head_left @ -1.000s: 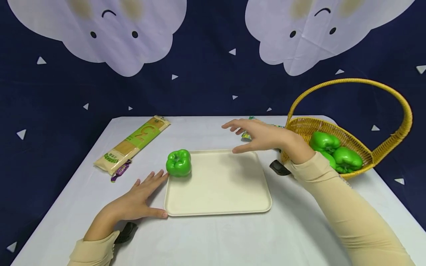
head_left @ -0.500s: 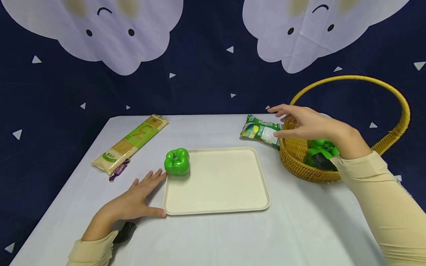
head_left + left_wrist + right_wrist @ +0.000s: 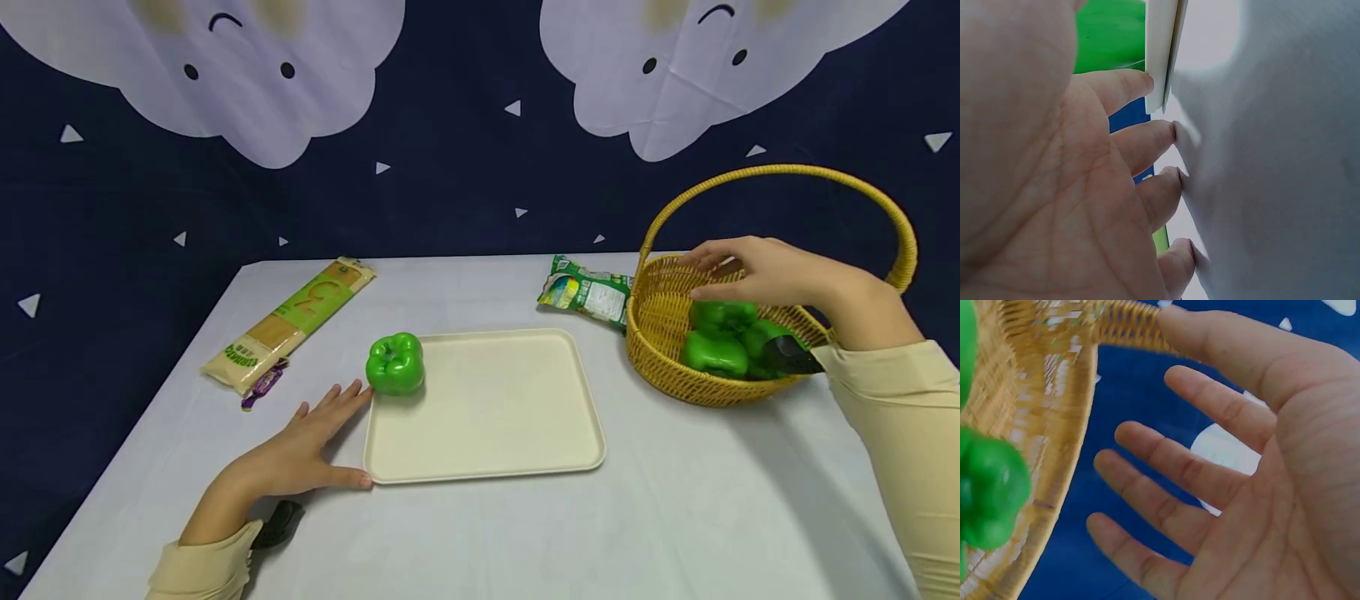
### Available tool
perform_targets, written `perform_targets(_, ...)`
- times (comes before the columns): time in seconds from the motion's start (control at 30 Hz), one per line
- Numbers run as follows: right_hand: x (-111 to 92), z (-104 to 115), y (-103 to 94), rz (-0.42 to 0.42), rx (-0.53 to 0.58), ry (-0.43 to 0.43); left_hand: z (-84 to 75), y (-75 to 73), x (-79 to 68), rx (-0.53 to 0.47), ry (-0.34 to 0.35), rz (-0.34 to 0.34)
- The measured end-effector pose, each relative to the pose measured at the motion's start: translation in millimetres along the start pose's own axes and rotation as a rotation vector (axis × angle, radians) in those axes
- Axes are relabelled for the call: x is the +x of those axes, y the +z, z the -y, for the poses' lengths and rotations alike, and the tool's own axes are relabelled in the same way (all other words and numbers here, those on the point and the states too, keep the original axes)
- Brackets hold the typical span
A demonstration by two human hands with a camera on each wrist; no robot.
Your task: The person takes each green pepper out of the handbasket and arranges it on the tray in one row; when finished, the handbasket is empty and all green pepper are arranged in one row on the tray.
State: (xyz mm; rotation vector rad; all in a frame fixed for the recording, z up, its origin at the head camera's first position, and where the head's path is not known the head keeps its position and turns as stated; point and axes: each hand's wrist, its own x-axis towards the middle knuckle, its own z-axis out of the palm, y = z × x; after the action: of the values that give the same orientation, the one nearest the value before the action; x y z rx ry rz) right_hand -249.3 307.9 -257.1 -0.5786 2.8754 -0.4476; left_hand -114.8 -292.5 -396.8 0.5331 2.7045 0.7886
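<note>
My left hand (image 3: 296, 454) lies at the left side of a cream rectangular tray (image 3: 495, 417), thumb and forefinger touching its edge. In the left wrist view a fingertip (image 3: 1141, 81) meets the tray's rim while the other fingers rest on the white cloth. One green bell pepper (image 3: 395, 364) sits in the tray's far left corner. My right hand (image 3: 780, 271) hovers over a yellow wicker basket (image 3: 663, 379), fingers spread and holding nothing. Several green bell peppers (image 3: 716, 354) lie inside the basket below it; my wrist and its black strap partly cover them.
At the table's back left lies a pack of noodles (image 3: 292, 321), with a purple wrapped candy (image 3: 264, 383) against its near end. A green snack packet (image 3: 588, 292) lies just left of the basket. The basket's tall handle (image 3: 780, 169) arches behind my right hand.
My right hand has moved right, from above the tray to over the basket, fingers still loose. My left hand stays at the tray's edge. The view has shifted slightly.
</note>
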Motion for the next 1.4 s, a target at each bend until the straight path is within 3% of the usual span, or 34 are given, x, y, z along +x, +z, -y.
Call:
perform_targets(0.3,-7.2,-34.4,3.1,0.070,-0.048,0.044,-1.2,-0.7,-1.5,-0.002,0.008,-0.002)
perform_targets(0.6,-14.1,-48.4,9.6,0.133,-0.024,0.136,-1.8,-1.1,-1.8,-0.014,0.016,-0.002)
perform_targets(1.4,-8.9,-53.0,16.8,0.186,0.038,0.144,-2.4,-0.7,-2.5,-0.019,0.023,-0.013)
